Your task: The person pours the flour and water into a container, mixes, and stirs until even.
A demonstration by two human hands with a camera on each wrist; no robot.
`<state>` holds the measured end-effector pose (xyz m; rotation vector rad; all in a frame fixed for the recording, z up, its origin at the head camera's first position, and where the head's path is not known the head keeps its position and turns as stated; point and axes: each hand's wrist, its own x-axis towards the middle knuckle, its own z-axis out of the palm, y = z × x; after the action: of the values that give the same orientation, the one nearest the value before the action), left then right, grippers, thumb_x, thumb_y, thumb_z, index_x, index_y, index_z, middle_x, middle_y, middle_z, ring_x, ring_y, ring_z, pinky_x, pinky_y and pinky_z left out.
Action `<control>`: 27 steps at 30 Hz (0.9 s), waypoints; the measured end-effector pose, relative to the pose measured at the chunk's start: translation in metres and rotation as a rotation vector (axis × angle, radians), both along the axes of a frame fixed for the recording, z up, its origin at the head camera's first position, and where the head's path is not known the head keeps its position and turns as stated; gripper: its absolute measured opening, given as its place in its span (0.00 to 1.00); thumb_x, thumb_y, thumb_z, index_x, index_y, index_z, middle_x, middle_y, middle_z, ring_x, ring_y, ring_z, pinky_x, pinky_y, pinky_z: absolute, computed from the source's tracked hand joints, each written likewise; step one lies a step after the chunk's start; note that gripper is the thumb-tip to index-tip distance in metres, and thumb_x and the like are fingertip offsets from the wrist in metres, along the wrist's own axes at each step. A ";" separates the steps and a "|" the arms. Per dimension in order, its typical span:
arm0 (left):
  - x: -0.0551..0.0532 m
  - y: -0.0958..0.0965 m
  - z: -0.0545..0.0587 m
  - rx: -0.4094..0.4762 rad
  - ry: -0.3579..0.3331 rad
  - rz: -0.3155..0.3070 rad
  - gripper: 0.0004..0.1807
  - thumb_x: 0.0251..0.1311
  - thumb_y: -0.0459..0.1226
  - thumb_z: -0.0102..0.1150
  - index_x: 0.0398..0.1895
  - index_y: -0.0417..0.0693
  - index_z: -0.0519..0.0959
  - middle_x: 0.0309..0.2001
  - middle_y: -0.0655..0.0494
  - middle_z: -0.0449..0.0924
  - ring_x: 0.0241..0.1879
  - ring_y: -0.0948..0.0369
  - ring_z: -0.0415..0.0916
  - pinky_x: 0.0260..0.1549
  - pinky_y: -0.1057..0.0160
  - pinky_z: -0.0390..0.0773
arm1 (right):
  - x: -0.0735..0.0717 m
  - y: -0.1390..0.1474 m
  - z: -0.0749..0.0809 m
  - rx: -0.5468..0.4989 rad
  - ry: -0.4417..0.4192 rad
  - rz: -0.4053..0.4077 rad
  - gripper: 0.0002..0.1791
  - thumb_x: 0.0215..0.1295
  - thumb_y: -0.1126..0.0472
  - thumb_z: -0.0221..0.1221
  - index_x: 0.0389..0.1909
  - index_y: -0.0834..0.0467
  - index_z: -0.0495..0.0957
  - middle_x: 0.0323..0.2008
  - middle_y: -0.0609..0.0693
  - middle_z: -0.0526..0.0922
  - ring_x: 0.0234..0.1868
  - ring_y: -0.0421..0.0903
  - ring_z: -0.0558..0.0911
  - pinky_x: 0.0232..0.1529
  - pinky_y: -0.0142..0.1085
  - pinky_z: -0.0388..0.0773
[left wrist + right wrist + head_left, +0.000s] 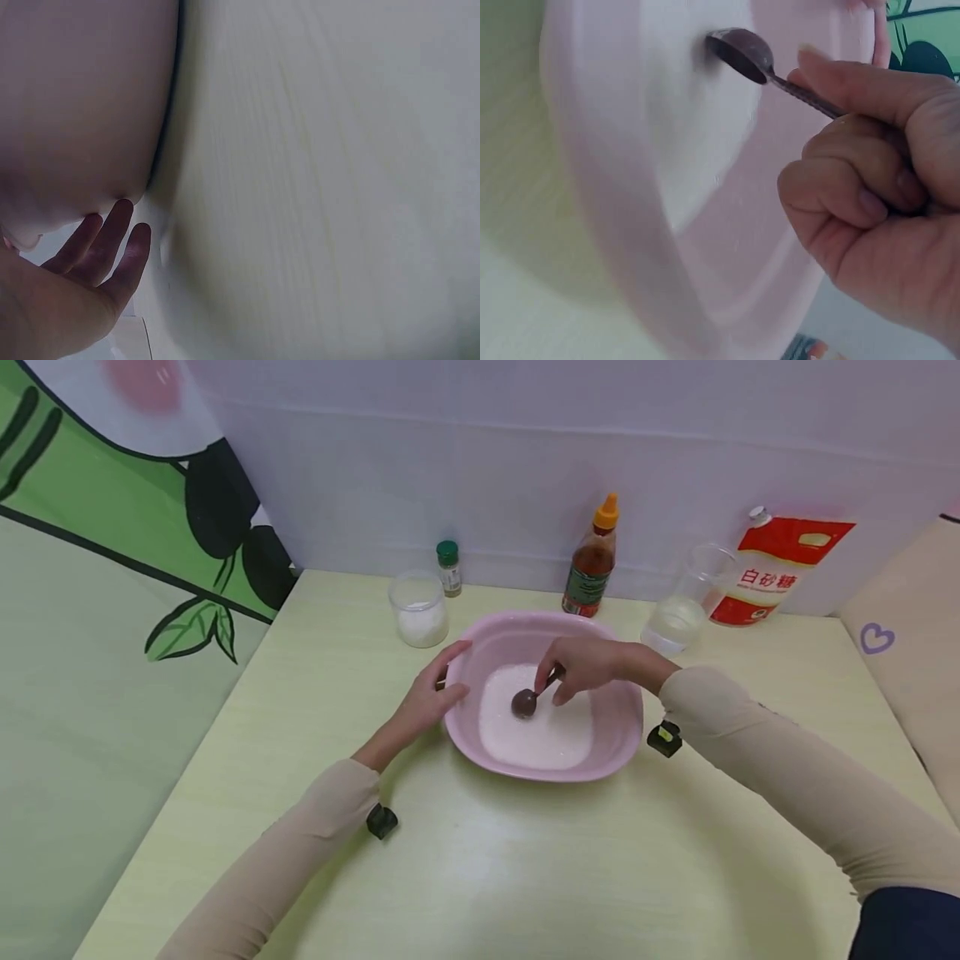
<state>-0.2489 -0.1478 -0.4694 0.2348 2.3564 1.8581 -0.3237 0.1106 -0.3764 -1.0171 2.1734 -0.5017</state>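
Observation:
A pink plastic basin [617, 752] stands on the table with a white, milky layer [555, 737] across its bottom. My left hand [426, 700] grips the basin's left side, thumb at the rim; the left wrist view shows its fingers [129, 259] against the outer wall. Over the basin, my right hand [588, 664] holds a dark brown measuring spoon [524, 702] by its thin handle. In the right wrist view, the fingers [825, 184] curl around that handle, and the round spoon bowl [741, 54] is turned partly sideways, close over the white layer.
Behind the basin stand a glass of white grains [420, 620], a small green-capped jar [449, 570] and a sauce bottle [589, 568] with an orange tip. At back right are a clear pitcher [675, 620] of liquid and a red-and-white sugar pouch [772, 572], close to the backdrop.

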 end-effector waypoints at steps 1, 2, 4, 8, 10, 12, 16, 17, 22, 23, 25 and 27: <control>0.000 0.000 0.000 -0.003 0.000 0.002 0.39 0.62 0.30 0.53 0.77 0.58 0.59 0.77 0.48 0.56 0.62 0.40 0.72 0.46 0.54 0.86 | 0.003 -0.003 0.000 -0.002 -0.019 0.003 0.15 0.58 0.71 0.65 0.48 0.67 0.84 0.49 0.62 0.86 0.52 0.56 0.83 0.56 0.42 0.82; 0.000 0.000 0.000 -0.004 0.001 0.002 0.39 0.62 0.30 0.53 0.77 0.58 0.59 0.77 0.48 0.56 0.62 0.40 0.72 0.47 0.54 0.86 | 0.006 -0.007 0.000 -0.005 -0.033 0.006 0.16 0.60 0.70 0.65 0.49 0.67 0.84 0.50 0.61 0.86 0.52 0.55 0.83 0.56 0.41 0.82; -0.001 0.000 0.000 -0.007 0.005 0.003 0.39 0.62 0.30 0.53 0.77 0.57 0.59 0.77 0.48 0.56 0.63 0.40 0.72 0.48 0.53 0.85 | 0.009 -0.015 -0.001 -0.030 -0.020 0.037 0.15 0.62 0.70 0.64 0.50 0.67 0.83 0.50 0.62 0.86 0.52 0.54 0.83 0.56 0.41 0.82; 0.000 0.001 0.000 -0.013 0.012 0.007 0.39 0.61 0.30 0.52 0.77 0.56 0.59 0.77 0.47 0.56 0.64 0.40 0.70 0.52 0.50 0.84 | 0.012 -0.027 -0.002 -0.081 0.104 0.093 0.13 0.62 0.72 0.60 0.48 0.69 0.83 0.47 0.62 0.87 0.49 0.53 0.84 0.56 0.42 0.82; 0.000 0.001 0.000 -0.011 0.010 0.009 0.39 0.61 0.30 0.52 0.78 0.56 0.59 0.76 0.45 0.57 0.65 0.40 0.70 0.53 0.50 0.83 | 0.010 -0.029 -0.003 -0.091 0.179 0.099 0.13 0.61 0.74 0.59 0.46 0.69 0.84 0.46 0.61 0.87 0.47 0.53 0.84 0.55 0.43 0.82; 0.000 0.001 0.000 -0.009 0.001 0.009 0.39 0.61 0.30 0.52 0.78 0.56 0.58 0.75 0.42 0.59 0.64 0.40 0.71 0.52 0.50 0.84 | 0.005 -0.025 -0.005 -0.074 0.239 0.084 0.12 0.58 0.76 0.56 0.41 0.68 0.85 0.41 0.58 0.87 0.41 0.49 0.82 0.49 0.40 0.81; 0.001 0.001 0.000 0.003 -0.007 0.001 0.39 0.62 0.30 0.52 0.78 0.56 0.58 0.74 0.39 0.61 0.63 0.39 0.71 0.49 0.52 0.85 | -0.005 -0.007 -0.001 0.031 0.287 0.049 0.13 0.53 0.78 0.51 0.33 0.65 0.82 0.34 0.54 0.82 0.34 0.46 0.72 0.40 0.35 0.72; 0.001 0.001 0.000 0.005 -0.008 0.000 0.39 0.62 0.30 0.52 0.78 0.57 0.58 0.74 0.39 0.61 0.63 0.39 0.72 0.48 0.53 0.86 | -0.006 -0.002 0.003 0.061 0.280 0.045 0.14 0.52 0.79 0.50 0.33 0.65 0.82 0.35 0.55 0.82 0.35 0.47 0.73 0.40 0.35 0.72; -0.001 0.001 0.001 0.003 -0.003 -0.002 0.38 0.62 0.30 0.52 0.77 0.57 0.59 0.74 0.42 0.61 0.62 0.41 0.72 0.48 0.54 0.85 | -0.008 0.021 0.021 0.219 0.091 0.031 0.23 0.53 0.78 0.51 0.49 0.65 0.83 0.49 0.58 0.83 0.47 0.50 0.76 0.47 0.38 0.77; -0.001 0.001 0.001 0.002 -0.002 -0.002 0.38 0.62 0.30 0.52 0.77 0.57 0.59 0.74 0.43 0.60 0.62 0.41 0.72 0.48 0.54 0.85 | -0.007 0.023 0.023 0.235 0.037 0.036 0.23 0.53 0.78 0.52 0.49 0.64 0.83 0.48 0.57 0.83 0.45 0.49 0.75 0.44 0.36 0.76; -0.001 0.001 0.000 0.002 -0.001 -0.002 0.38 0.62 0.30 0.52 0.77 0.56 0.59 0.75 0.43 0.60 0.62 0.41 0.72 0.48 0.55 0.85 | -0.004 0.023 0.022 0.262 -0.084 0.041 0.22 0.55 0.78 0.55 0.50 0.62 0.83 0.45 0.54 0.83 0.38 0.44 0.74 0.35 0.31 0.72; -0.002 0.002 -0.001 0.006 0.001 -0.003 0.39 0.62 0.30 0.52 0.77 0.56 0.59 0.74 0.42 0.61 0.62 0.41 0.72 0.48 0.56 0.85 | 0.002 0.018 0.019 0.258 -0.176 0.056 0.20 0.58 0.75 0.58 0.50 0.60 0.84 0.41 0.52 0.82 0.29 0.40 0.72 0.27 0.28 0.67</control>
<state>-0.2507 -0.1462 -0.4708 0.2394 2.3504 1.8643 -0.3220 0.1285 -0.3574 -0.8565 1.9872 -0.2648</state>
